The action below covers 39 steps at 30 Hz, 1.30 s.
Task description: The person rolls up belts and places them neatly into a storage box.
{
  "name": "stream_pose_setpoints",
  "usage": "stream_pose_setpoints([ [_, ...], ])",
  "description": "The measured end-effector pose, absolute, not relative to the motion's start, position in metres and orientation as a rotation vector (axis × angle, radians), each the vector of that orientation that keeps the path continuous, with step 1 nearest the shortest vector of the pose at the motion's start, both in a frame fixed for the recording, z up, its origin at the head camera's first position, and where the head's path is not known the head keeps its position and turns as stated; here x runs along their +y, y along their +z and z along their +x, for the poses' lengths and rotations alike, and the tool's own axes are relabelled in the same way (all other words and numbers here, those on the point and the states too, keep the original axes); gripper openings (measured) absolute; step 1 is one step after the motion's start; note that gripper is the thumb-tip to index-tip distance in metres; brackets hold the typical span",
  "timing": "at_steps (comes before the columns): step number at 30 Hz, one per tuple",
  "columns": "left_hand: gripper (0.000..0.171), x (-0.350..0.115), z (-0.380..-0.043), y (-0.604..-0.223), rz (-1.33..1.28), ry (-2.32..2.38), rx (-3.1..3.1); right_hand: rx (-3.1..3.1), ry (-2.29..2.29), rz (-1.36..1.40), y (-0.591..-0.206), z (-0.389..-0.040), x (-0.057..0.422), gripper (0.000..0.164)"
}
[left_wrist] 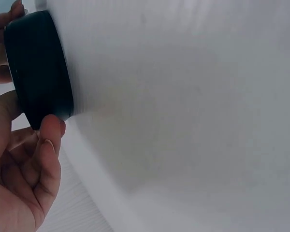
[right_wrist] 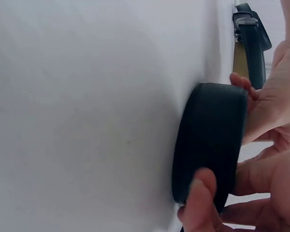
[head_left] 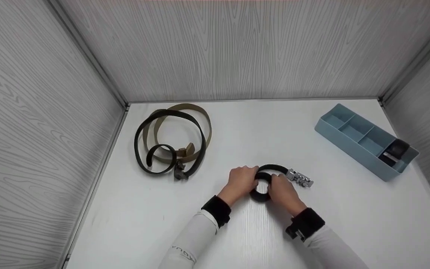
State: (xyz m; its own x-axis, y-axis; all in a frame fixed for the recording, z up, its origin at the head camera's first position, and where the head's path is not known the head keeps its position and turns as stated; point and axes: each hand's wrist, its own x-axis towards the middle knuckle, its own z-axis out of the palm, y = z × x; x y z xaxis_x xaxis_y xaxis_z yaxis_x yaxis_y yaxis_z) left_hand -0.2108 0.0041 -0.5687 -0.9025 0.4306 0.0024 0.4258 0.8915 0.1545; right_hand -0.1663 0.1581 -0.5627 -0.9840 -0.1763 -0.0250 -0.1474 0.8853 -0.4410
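A black belt (head_left: 260, 197) stands on its edge on the white table, partly wound into a round coil. From the coil a loose length arcs up and right to a silver buckle (head_left: 300, 178). My left hand (head_left: 242, 181) pinches the coil's left side between thumb and fingers. On the coil's right side my right hand (head_left: 284, 191) grips the strap, its thumb and fingers on both faces. The left wrist view shows the coil's dark outer band (left_wrist: 41, 67) at the fingertips. In the right wrist view both hands hold the band (right_wrist: 210, 140).
To the left lie a tan belt (head_left: 208, 123) and a dark belt (head_left: 137, 145), loosely looped and overlapping. At the right is a blue compartment tray (head_left: 353, 149) with a rolled black belt (head_left: 398, 148) in its near-end compartment. Grey wood-grain panels (head_left: 230, 48) wall the table.
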Motion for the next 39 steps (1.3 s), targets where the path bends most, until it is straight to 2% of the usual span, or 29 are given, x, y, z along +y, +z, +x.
stream_pose_setpoints([
  [6, 0.021, 0.005, -0.212, -0.566, 0.738, 0.197, 3.044, 3.008, -0.665, -0.329, -0.567, -0.172, 0.160, 0.027],
  [10, 0.017, 0.006, -0.212, -0.564, 0.759, 0.196, 3.037, 2.987, -0.737, -0.321, -0.569, -0.172, 0.162, 0.029],
  [22, 0.011, 0.009, -0.211, -0.566, 0.698, 0.205, 3.056, 2.853, -0.820, -0.089, -0.556, -0.166, 0.164, 0.014],
  [31, 0.008, 0.009, -0.209, -0.564, 0.720, 0.187, 3.014, 2.922, -0.814, -0.142, -0.558, -0.166, 0.163, 0.014],
  [39, 0.006, 0.008, -0.205, -0.563, 0.890, 0.210, 2.986, 3.044, -0.806, -0.325, -0.565, -0.165, 0.161, 0.009],
])
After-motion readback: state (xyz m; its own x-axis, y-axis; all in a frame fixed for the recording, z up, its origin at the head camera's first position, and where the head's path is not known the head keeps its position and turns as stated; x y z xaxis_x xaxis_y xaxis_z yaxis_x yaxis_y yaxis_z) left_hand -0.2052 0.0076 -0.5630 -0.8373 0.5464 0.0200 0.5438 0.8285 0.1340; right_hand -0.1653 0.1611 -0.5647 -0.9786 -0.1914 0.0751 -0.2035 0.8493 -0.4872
